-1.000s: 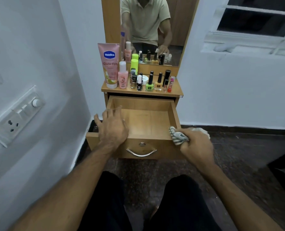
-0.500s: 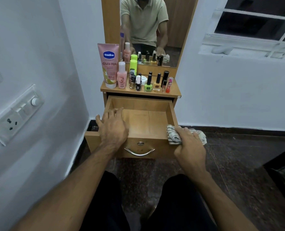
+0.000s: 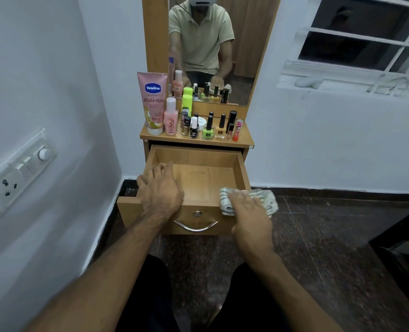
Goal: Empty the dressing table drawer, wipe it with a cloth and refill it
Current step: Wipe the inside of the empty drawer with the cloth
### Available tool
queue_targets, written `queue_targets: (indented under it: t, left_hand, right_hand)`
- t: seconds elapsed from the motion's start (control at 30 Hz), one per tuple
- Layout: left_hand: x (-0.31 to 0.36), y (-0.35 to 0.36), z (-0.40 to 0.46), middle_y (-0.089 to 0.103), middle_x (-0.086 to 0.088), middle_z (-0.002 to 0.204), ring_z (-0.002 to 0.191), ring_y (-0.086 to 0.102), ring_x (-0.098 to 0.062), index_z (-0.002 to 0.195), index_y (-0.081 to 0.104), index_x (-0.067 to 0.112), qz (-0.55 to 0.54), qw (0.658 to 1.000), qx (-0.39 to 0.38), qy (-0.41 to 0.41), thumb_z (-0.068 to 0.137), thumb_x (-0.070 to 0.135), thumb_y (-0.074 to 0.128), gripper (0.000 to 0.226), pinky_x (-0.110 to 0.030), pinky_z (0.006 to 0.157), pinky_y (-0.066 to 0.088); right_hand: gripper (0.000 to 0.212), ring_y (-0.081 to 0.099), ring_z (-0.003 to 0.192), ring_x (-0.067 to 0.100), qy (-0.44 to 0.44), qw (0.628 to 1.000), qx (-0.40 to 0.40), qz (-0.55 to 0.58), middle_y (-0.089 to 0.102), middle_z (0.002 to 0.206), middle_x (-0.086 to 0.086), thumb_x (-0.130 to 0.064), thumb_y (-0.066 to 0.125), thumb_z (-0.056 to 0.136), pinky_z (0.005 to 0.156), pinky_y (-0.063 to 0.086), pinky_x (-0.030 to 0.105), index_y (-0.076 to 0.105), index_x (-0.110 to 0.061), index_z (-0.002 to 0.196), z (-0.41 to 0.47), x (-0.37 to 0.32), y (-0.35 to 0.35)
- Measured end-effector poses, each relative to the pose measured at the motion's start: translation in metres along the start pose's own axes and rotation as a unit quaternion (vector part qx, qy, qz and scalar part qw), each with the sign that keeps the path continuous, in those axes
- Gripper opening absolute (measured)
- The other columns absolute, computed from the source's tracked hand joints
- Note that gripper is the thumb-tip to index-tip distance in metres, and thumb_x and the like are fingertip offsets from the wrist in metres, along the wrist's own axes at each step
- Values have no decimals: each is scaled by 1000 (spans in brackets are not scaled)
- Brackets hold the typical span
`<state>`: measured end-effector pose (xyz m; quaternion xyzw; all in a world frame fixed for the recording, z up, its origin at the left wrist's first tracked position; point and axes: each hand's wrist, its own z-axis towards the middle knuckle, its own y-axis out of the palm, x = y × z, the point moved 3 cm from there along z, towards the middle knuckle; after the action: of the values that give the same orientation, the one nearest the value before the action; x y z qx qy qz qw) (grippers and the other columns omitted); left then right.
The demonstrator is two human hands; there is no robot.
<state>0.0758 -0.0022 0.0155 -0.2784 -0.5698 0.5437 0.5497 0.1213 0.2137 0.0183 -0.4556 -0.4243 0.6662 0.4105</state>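
The left hand lies flat over the drawer's front left corner, at about nine o'clock from the drawer's middle, fingers relaxed and spread onto the left wall and gripping nothing. It looks to be steadying the drawer, and it should keep pressing down there so the box does not slide on its runners while the wipe goes on.

The drawer is pulled out and its wooden floor shows bare. The bottles and tubes stand on the dressing table top, at twelve o'clock from the drawer, so emptying seems done and wiping is the step in hand.

At about four o'clock, the striped cloth sits bunched on the front right corner, partly draped outside. The right hand presses on it with fingers laid across the top; whether they curl into the fabric, I cannot tell. A good wipe would carry the cloth inside and sweep toward ten o'clock, working it into the corners.
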Motion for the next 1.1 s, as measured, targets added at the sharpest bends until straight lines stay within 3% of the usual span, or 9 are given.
queue_targets:
  t: [0.17, 0.43, 0.53, 0.63, 0.77, 0.83, 0.93, 1.03, 1.1]
  left_hand:
    - [-5, 0, 0, 46, -12, 150, 140, 36, -31, 151, 38, 19, -15, 1000, 0, -7, 100, 35, 44, 54, -57, 116, 25]
    - [-44, -23, 12, 54, -13, 145, 137, 43, -35, 141, 54, 22, -25, 999, -10, -39, 100, 44, 49, 47, -62, 118, 21]
    - [-88, -20, 23, 61, -13, 138, 126, 53, -36, 133, 61, 22, -41, 988, -16, -146, 98, 48, 48, 45, -56, 112, 33]
    - [-97, -12, 19, 60, -15, 133, 111, 53, -30, 120, 60, 13, -274, 926, -96, -240, 106, 44, 35, 42, -45, 105, 39]
    - [-88, -16, 12, 57, -10, 131, 103, 57, -26, 140, 50, 6, -486, 814, -129, -291, 110, 45, 28, 54, -38, 100, 41]
    - [-89, -27, 5, 72, -10, 95, 75, 67, -23, 120, 59, 12, -584, 731, -150, -321, 107, 56, 26, 57, -34, 78, 51]
    - [-99, -33, 2, 71, -3, 57, 70, 68, -22, 108, 55, 25, -605, 718, -156, -306, 105, 60, 18, 51, -33, 64, 49]
    - [-100, -40, -1, 74, -2, 64, 79, 65, -21, 136, 44, 17, -607, 723, -169, -282, 104, 63, 13, 64, -35, 70, 47]
    - [-96, -49, 0, 78, -6, 100, 74, 66, -16, 150, 38, 13, -603, 731, -174, -269, 103, 64, 13, 74, -33, 70, 47]
  right_hand:
    - [84, 34, 150, 16, -113, 994, -9, 0, 39, 160, 1, 9, 63, 77, 122, 4, 36, 43, -20, 154, -3, -25, 12]
    - [75, 49, 140, 13, -30, 999, 29, 17, 57, 147, -3, 4, 70, 72, 122, 18, 37, 59, -22, 142, -2, 7, 8]
    - [74, 29, 151, 9, -28, 999, 17, 26, 39, 160, -8, -2, 59, 87, 127, 6, 36, 41, -27, 154, 0, -15, 8]
    - [73, 13, 155, 7, -59, 997, -12, 40, 21, 167, -10, -7, 51, 96, 127, -5, 36, 22, -28, 160, 2, -50, 14]
    - [78, 14, 156, 14, -151, 987, -37, 45, 22, 168, -4, -5, 55, 90, 121, -10, 34, 25, -21, 161, 7, -110, 35]
    - [78, 26, 154, 18, -182, 982, -29, 46, 35, 164, 0, -5, 60, 83, 124, 2, 38, 37, -18, 156, 10, -133, 46]
    - [75, 33, 151, 20, -219, 974, -34, 51, 41, 161, 1, -7, 59, 81, 124, 13, 41, 42, -18, 154, 18, -162, 57]
    - [68, 30, 152, 20, -257, 963, -46, 64, 38, 162, 0, -13, 53, 88, 125, 12, 41, 40, -18, 155, 25, -181, 65]
    - [67, 38, 148, 21, -272, 960, -37, 64, 45, 158, 0, -12, 58, 85, 123, 19, 42, 48, -18, 151, 28, -186, 68]
